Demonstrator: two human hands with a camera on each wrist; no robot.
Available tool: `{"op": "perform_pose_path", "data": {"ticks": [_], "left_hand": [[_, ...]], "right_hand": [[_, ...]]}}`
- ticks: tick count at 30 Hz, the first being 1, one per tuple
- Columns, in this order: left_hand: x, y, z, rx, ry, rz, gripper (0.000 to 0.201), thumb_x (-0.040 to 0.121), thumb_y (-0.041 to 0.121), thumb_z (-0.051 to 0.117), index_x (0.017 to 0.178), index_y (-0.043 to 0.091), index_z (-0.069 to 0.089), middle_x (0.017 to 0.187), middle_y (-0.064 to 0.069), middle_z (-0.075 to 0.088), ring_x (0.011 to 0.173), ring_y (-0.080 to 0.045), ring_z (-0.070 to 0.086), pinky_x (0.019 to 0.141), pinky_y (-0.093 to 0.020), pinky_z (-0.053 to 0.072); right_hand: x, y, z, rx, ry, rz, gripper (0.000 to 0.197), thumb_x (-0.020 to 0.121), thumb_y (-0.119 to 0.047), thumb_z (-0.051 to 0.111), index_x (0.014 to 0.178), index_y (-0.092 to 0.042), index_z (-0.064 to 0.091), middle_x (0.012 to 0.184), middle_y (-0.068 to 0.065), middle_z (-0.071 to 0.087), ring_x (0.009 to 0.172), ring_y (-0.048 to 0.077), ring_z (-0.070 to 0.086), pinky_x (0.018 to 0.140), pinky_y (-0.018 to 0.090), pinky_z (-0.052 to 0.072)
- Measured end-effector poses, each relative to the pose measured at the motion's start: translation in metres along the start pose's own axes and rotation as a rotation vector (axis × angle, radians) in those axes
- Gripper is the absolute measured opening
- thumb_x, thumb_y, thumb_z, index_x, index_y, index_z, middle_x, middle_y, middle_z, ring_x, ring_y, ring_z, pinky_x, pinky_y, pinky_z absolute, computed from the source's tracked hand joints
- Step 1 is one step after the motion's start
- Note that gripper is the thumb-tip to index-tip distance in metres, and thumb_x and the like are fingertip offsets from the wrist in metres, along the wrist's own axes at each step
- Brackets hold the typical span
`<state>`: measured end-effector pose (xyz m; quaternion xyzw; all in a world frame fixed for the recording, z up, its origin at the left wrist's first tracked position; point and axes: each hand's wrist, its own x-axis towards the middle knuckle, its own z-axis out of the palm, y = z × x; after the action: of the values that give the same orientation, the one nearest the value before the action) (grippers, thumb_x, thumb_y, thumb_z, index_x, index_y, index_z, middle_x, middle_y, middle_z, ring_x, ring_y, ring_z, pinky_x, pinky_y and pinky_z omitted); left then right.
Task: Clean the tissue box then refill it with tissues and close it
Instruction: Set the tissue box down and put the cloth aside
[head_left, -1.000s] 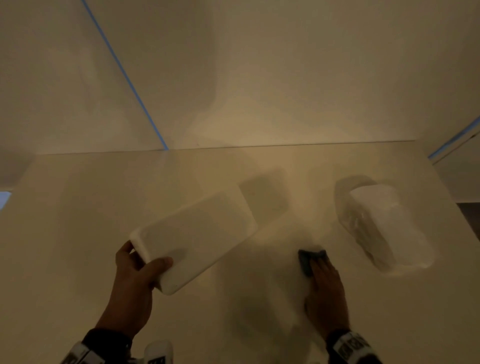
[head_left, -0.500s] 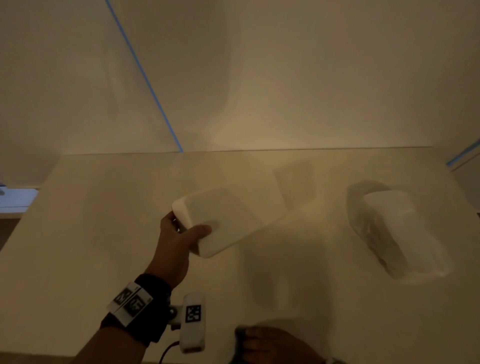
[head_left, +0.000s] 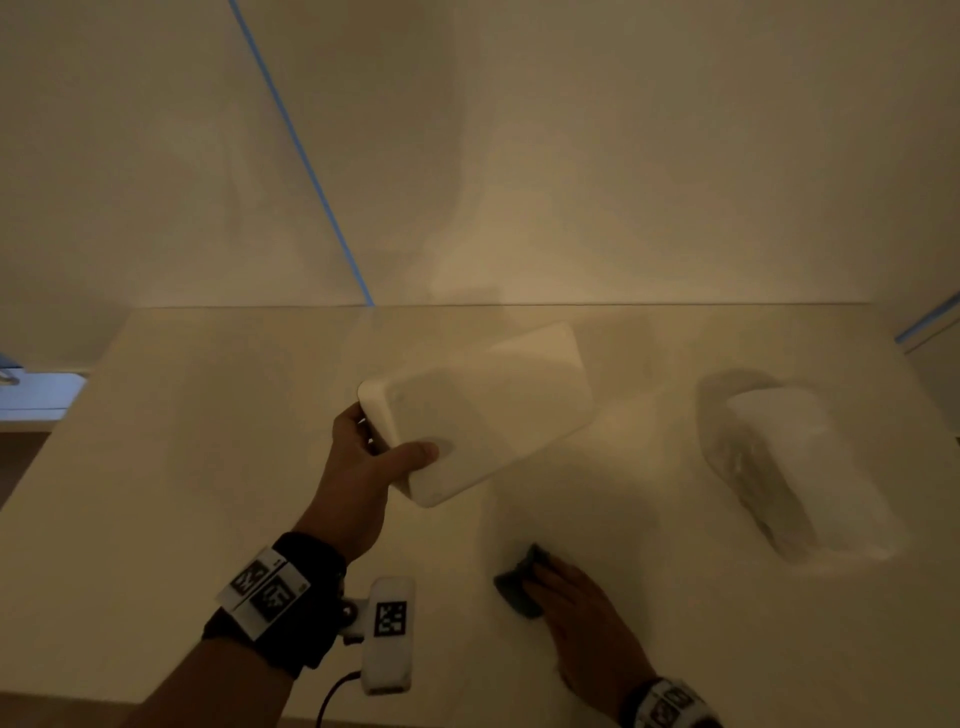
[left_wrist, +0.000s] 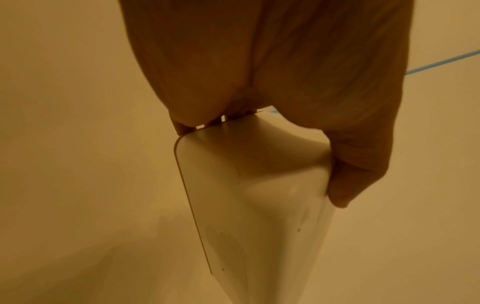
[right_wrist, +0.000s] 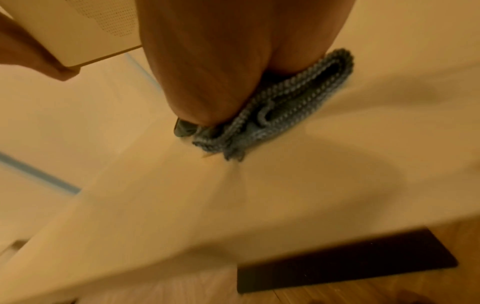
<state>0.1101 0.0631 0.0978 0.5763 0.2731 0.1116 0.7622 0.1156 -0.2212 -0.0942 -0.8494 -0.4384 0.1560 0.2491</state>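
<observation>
A white rounded tissue box (head_left: 483, 410) is lifted above the table, tilted on its side. My left hand (head_left: 374, 457) grips its near end, thumb on the upper face and fingers behind; the left wrist view shows the box (left_wrist: 259, 205) with a dotted patch on its flat face. My right hand (head_left: 582, 618) holds a folded grey cloth (head_left: 519, 582) near the table's front edge; in the right wrist view the cloth (right_wrist: 285, 107) is tucked under the fingers, just above the table. A wrapped white tissue pack (head_left: 795, 462) lies at the right.
The pale table (head_left: 208, 467) meets a wall at the back, with blue tape lines (head_left: 301, 156) on the wall. A white tagged device with a cable (head_left: 389, 634) hangs at my left wrist. Wooden floor and a dark mat (right_wrist: 345, 265) show below the table edge.
My left hand lifted the box and carried it farther back over the table. My right hand, with the cloth, drew back toward the front edge and has come forward again.
</observation>
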Motion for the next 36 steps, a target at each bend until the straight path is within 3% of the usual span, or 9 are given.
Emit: {"op": "perform_pose_path", "data": {"ticks": [6, 8, 12, 16, 21, 25, 30, 33, 36], "left_hand": [[-0.013, 0.008, 0.008, 0.072, -0.04, 0.069, 0.099, 0.04, 0.026, 0.088, 0.128, 0.031, 0.042, 0.133, 0.001, 0.054, 0.123, -0.022, 0.056, 0.084, -0.038, 0.058], [-0.018, 0.014, 0.006, 0.156, -0.077, 0.11, 0.106, 0.04, 0.03, 0.091, 0.132, 0.032, 0.039, 0.134, 0.005, 0.054, 0.125, -0.017, 0.055, 0.093, -0.045, 0.056], [-0.028, 0.025, 0.003, 0.413, -0.238, 0.277, 0.121, 0.046, 0.044, 0.096, 0.144, 0.028, 0.027, 0.145, 0.011, 0.045, 0.133, -0.015, 0.049, 0.104, -0.054, 0.048], [-0.033, 0.035, 0.009, 0.57, -0.379, 0.469, 0.117, 0.055, 0.026, 0.093, 0.147, 0.023, 0.022, 0.15, 0.005, 0.038, 0.141, -0.018, 0.04, 0.113, -0.054, 0.038], [-0.024, 0.03, 0.012, 0.777, -0.363, 0.649, 0.118, 0.061, 0.041, 0.087, 0.154, 0.032, 0.015, 0.152, -0.001, 0.029, 0.142, -0.022, 0.034, 0.115, -0.05, 0.037], [-0.017, 0.012, 0.012, 0.759, -0.306, 0.464, 0.121, 0.065, 0.033, 0.082, 0.154, 0.05, 0.001, 0.137, 0.01, 0.033, 0.125, 0.0, 0.042, 0.097, -0.02, 0.05], [-0.015, -0.01, 0.012, 0.392, -0.447, 0.097, 0.103, 0.062, 0.013, 0.072, 0.148, 0.046, 0.027, 0.147, 0.014, 0.042, 0.135, -0.008, 0.045, 0.095, -0.038, 0.056], [-0.008, -0.029, 0.02, 0.255, -0.3, 0.007, 0.061, 0.081, 0.023, 0.072, 0.133, 0.035, 0.043, 0.133, 0.015, 0.057, 0.125, -0.016, 0.056, 0.092, -0.039, 0.056], [0.008, -0.048, 0.028, 0.262, -0.168, -0.068, 0.022, 0.101, 0.017, 0.054, 0.12, 0.029, 0.047, 0.121, 0.015, 0.063, 0.117, -0.023, 0.061, 0.085, -0.044, 0.057]], "right_hand": [[0.028, -0.029, -0.051, 0.206, -0.12, 0.322, 0.05, 0.1, -0.047, 0.047, 0.148, -0.035, 0.041, 0.149, -0.025, 0.024, 0.149, 0.006, 0.011, 0.123, 0.029, 0.002], [0.035, -0.036, -0.091, 0.476, 0.105, 0.463, 0.046, 0.095, -0.058, 0.047, 0.134, -0.034, 0.055, 0.144, -0.019, 0.039, 0.144, 0.013, 0.032, 0.118, 0.023, 0.019], [0.053, -0.039, -0.197, 1.356, 0.475, 0.678, 0.047, 0.1, -0.051, 0.04, 0.121, -0.019, 0.066, 0.121, 0.009, 0.069, 0.111, 0.03, 0.063, 0.092, 0.053, 0.052], [0.055, -0.041, -0.263, 1.337, 0.347, 0.678, 0.065, 0.087, -0.072, 0.037, 0.114, -0.023, 0.07, 0.117, 0.008, 0.072, 0.111, 0.028, 0.064, 0.091, 0.062, 0.052], [0.048, -0.033, -0.264, 1.304, 0.361, 0.623, 0.066, 0.076, -0.069, 0.055, 0.124, -0.025, 0.066, 0.121, 0.008, 0.071, 0.115, 0.03, 0.065, 0.092, 0.059, 0.053], [0.047, -0.02, -0.247, 1.311, 0.469, 0.58, 0.051, 0.076, -0.051, 0.07, 0.114, -0.017, 0.068, 0.119, 0.006, 0.071, 0.114, 0.027, 0.063, 0.091, 0.053, 0.055], [0.041, -0.002, -0.226, 1.226, 0.439, 0.568, 0.031, 0.073, -0.012, 0.066, 0.104, -0.01, 0.061, 0.101, 0.004, 0.072, 0.102, 0.028, 0.062, 0.085, 0.042, 0.046], [0.039, 0.006, -0.21, 1.197, 0.345, 0.639, 0.041, 0.069, -0.005, 0.064, 0.109, -0.004, 0.057, 0.109, 0.015, 0.069, 0.107, 0.038, 0.061, 0.095, 0.054, 0.046], [0.043, 0.013, -0.192, 1.165, 0.314, 0.719, 0.027, 0.091, -0.006, 0.056, 0.117, -0.002, 0.057, 0.121, 0.017, 0.063, 0.112, 0.034, 0.061, 0.103, 0.052, 0.046]]}}
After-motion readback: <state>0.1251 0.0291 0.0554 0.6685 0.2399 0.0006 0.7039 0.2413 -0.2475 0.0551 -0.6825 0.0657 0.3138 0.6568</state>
